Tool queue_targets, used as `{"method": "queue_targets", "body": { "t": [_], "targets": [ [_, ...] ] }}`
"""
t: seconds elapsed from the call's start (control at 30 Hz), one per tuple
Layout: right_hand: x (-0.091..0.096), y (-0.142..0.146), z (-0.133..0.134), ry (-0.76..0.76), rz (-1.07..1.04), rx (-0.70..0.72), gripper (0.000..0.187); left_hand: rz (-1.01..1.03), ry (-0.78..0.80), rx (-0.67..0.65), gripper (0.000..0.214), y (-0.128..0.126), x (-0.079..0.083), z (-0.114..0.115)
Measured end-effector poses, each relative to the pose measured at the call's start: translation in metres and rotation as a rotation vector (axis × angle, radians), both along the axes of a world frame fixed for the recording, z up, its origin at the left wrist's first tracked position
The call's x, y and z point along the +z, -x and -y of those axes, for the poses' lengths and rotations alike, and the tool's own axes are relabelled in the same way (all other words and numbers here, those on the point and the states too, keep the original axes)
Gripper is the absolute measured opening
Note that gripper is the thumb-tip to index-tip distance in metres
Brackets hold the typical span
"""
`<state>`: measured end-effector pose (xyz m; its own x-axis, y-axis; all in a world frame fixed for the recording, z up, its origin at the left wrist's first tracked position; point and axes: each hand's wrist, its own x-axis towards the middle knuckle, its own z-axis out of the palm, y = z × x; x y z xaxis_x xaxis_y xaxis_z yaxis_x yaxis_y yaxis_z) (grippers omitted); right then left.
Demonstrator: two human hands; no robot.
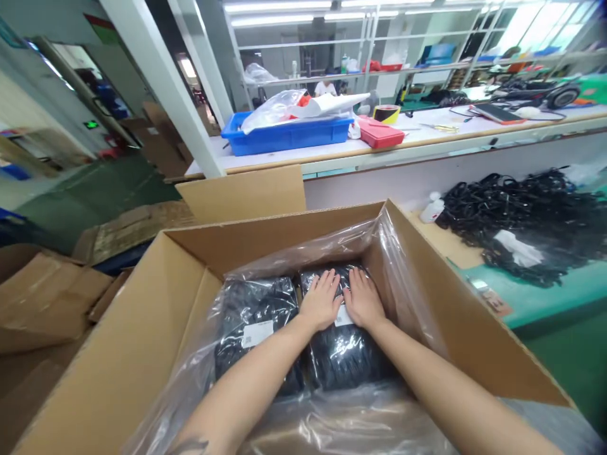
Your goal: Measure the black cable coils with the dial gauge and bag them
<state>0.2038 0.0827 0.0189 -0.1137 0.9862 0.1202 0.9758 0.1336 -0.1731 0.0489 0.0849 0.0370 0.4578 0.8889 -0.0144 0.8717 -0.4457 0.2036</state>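
Both palms lie flat on a black plastic-wrapped package [345,357] in the right half of a large cardboard box [474,316]. My left hand [322,302] rests on its left side with the fingers stretched out. Beside it, my right hand [363,299] is spread on the right side, and a white label [343,315] shows partly between the two. A second black package [256,303] with a white label [257,333] sits to the left. Clear plastic liner [403,278] covers parts of the box's inner walls. Whatever lies under the packages is hidden.
Behind the box runs a workbench with a blue tray [289,136], a red case [379,131] and a tape roll [387,114]. Black cables [526,215], a white bottle [432,208] and a white glove [518,248] lie on the right. Cardboard boxes [47,297] stand left.
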Motion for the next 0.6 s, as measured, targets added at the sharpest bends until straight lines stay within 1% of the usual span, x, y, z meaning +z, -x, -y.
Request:
{"method": "queue_targets", "body": {
  "t": [0.1,0.17,0.23,0.3,0.33,0.4,0.5,0.6],
  "targets": [
    [-0.002,0.0,-0.004,0.065,0.008,0.01,0.037,0.013,0.009,-0.004,0.06,-0.005,-0.013,-0.003],
    [-0.003,-0.002,-0.001,0.099,0.009,0.027,0.038,0.018,0.012,0.002,0.061,-0.006,-0.016,0.001],
    [-0.002,-0.003,0.005,0.119,0.007,0.04,0.038,0.017,0.019,0.0,0.061,-0.006,-0.015,0.007],
    [0.002,-0.003,0.01,0.128,0.005,0.041,0.039,0.012,0.024,-0.006,0.059,-0.004,-0.008,0.009],
    [0.004,-0.002,0.012,0.128,0.005,0.037,0.039,0.009,0.024,-0.006,0.056,-0.003,-0.003,0.006],
    [0.01,0.002,0.015,0.117,0.004,0.023,0.04,0.003,0.018,0.016,0.049,-0.003,0.009,-0.007],
    [0.016,0.007,0.021,0.089,0.005,0.001,0.04,-0.029,0.035,0.104,0.038,-0.011,0.025,-0.041],
    [0.02,0.009,0.029,0.078,-0.003,0.037,0.038,-0.09,0.123,0.165,0.034,-0.027,0.031,-0.07]
  ]
}}
